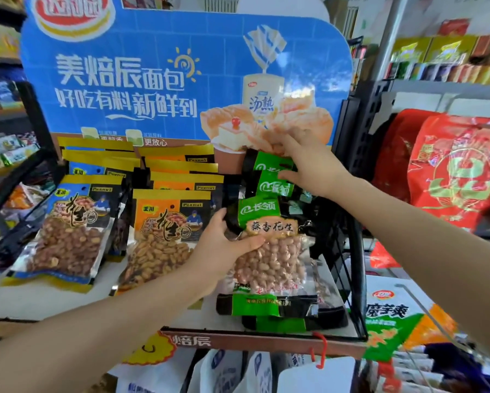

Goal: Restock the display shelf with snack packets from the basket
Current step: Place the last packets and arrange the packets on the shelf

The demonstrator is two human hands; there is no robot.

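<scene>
- Snack packets with green "长领" headers (269, 242) stand in a row at the right end of the display shelf (266, 340).
- Left hand (224, 251): thumb and fingers curl round the front packet, labelled "蒜香花生".
- Right hand (309, 163): fingers seemingly pinch the rear packet's (266, 163) top.
- Beside them stand "Peanut" packets (164, 236); behind is a blue "美焙辰面包" sign (153, 80).
</scene>
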